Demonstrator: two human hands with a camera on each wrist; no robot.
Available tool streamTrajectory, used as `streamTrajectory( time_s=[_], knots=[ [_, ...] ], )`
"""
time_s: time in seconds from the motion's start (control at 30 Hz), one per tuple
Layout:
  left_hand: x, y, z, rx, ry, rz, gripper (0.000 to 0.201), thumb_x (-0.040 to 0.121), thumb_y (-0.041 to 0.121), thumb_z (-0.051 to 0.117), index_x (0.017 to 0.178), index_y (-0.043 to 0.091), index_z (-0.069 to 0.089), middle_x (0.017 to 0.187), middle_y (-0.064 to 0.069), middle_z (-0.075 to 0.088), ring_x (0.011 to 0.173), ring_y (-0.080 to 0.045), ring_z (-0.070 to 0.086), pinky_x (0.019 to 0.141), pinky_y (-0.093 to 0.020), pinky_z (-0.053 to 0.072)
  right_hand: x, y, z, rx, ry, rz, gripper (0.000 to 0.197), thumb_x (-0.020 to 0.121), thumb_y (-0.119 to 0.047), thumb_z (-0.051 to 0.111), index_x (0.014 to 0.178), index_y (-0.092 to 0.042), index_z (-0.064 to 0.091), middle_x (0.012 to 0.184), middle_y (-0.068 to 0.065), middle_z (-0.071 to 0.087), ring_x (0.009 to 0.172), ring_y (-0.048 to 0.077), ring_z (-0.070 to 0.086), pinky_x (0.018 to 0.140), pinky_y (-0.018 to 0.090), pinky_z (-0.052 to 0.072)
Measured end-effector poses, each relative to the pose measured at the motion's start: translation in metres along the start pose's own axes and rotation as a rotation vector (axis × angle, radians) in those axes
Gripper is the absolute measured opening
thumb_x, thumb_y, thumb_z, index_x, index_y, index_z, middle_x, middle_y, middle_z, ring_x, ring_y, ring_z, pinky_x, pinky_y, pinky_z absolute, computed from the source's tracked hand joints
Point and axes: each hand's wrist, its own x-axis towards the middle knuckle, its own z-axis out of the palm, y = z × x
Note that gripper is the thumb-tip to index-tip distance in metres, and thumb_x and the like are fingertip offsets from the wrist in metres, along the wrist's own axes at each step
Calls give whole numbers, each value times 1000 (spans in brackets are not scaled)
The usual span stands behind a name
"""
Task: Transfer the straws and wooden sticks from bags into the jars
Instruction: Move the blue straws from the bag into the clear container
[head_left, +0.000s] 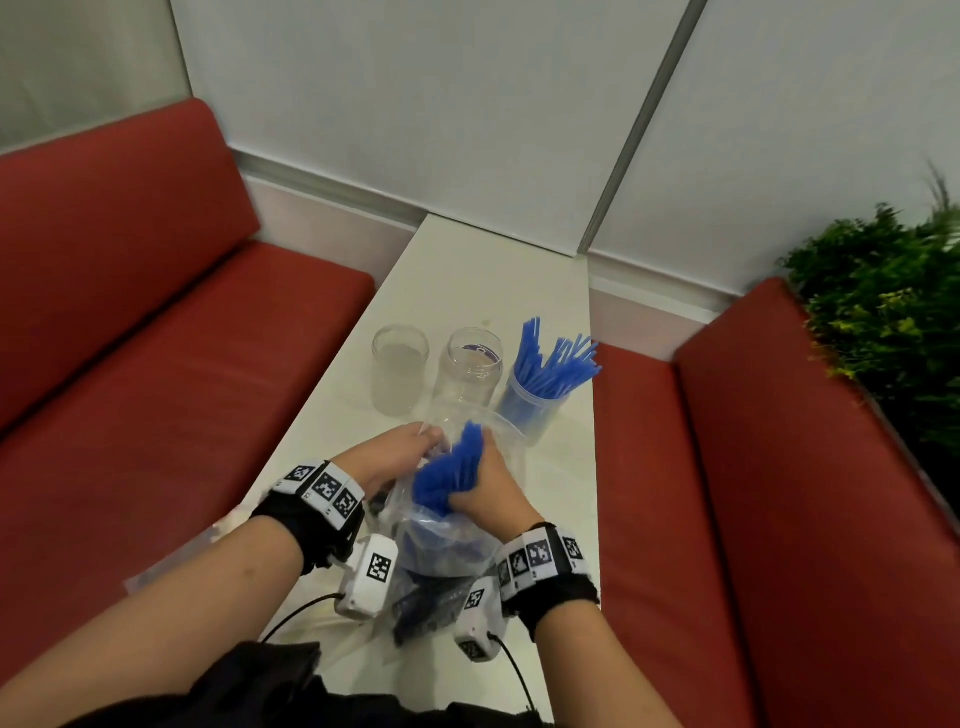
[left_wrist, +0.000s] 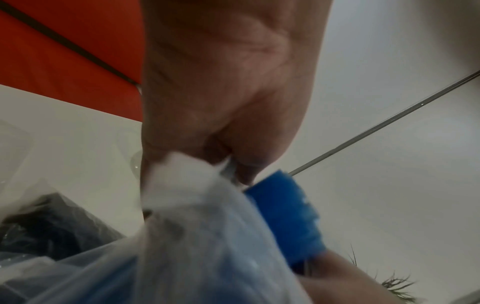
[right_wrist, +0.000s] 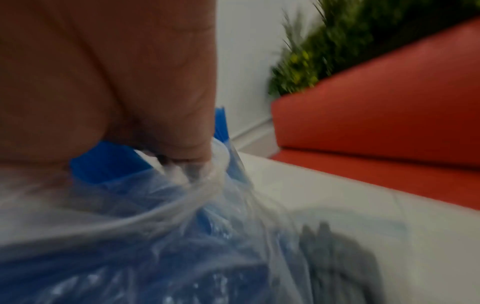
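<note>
A clear plastic bag (head_left: 447, 535) of blue straws lies on the white table (head_left: 467, 270) in front of me. My right hand (head_left: 485, 491) grips a bundle of blue straws (head_left: 449, 473) at the bag's mouth. My left hand (head_left: 397, 457) pinches the bag's rim (left_wrist: 182, 174) beside the bundle (left_wrist: 283, 216). In the right wrist view my fingers (right_wrist: 182, 131) curl round the straws (right_wrist: 103, 160) with plastic bunched under them. Behind stand two empty clear jars (head_left: 400, 366) (head_left: 470, 369) and a third jar (head_left: 535, 400) filled with blue straws.
Red bench seats run along both sides of the table (head_left: 156, 364) (head_left: 753, 493). A green plant (head_left: 883, 291) sits behind the right bench. Another bag with dark contents (head_left: 426, 608) lies near my wrists. A white wall closes the far end.
</note>
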Motion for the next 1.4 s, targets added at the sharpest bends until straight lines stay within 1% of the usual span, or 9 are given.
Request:
streamTrajectory(
  time_s=[0.13,0.27,0.43,0.57,0.7,0.83,0.97,1.13,1.4],
  knots=[
    [-1,0,1,-65,53,14,34,110,26,36,112,2,60,114,-21,65,103,-30,61,102,-47,48,-10,12,3,169,75,-43,44,78,-1,73,110,-27,59,106,-6,66,102,16,63,100,41,50],
    [0,1,-8,-70,62,29,32,111,27,34,108,8,60,112,-15,64,99,-25,61,93,-41,50,-9,12,-10,256,146,-96,24,87,-8,71,109,-17,66,102,-2,71,92,4,66,83,21,50],
    [1,2,-13,-53,51,21,33,109,29,36,110,10,63,118,-15,65,113,-31,61,106,-48,47,-10,2,-18,363,263,-170,20,93,-10,66,112,-17,68,102,-5,72,95,3,66,82,9,48],
    [0,2,-12,-9,57,17,38,109,30,35,118,6,62,123,-18,63,118,-35,58,107,-48,46,-16,9,-2,361,245,-72,18,94,-2,62,108,-8,72,101,7,74,98,17,68,90,21,52],
    [-1,3,-12,-21,47,-2,37,110,33,35,116,8,62,123,-18,62,118,-36,57,108,-50,45,-15,-3,-9,396,263,-142,7,96,-6,61,99,-9,66,93,3,69,85,8,62,82,19,48],
    [0,3,-13,-27,46,9,37,110,31,34,116,7,62,125,-20,62,120,-36,57,111,-53,43,-12,-24,-33,490,298,-281,13,100,-13,59,104,-25,64,99,-10,69,99,5,65,94,22,52],
    [1,2,-12,-26,57,5,37,110,31,34,116,7,62,126,-21,61,122,-37,56,111,-52,42,-11,-15,-28,511,349,-261,27,99,-4,56,118,-22,62,106,-9,71,104,2,67,94,15,50],
    [0,2,-8,-45,65,-15,38,110,30,34,118,6,62,124,-19,63,117,-34,59,108,-51,45,-14,5,-12,427,255,-130,16,98,1,53,99,-8,66,96,7,70,97,22,66,102,48,50],
    [1,3,-9,-14,65,-14,35,109,27,36,116,6,63,126,-19,60,119,-34,56,111,-49,43,-11,-25,-54,522,363,-337,13,103,-26,53,96,-20,62,76,-2,63,78,12,62,84,32,55]
  ],
)
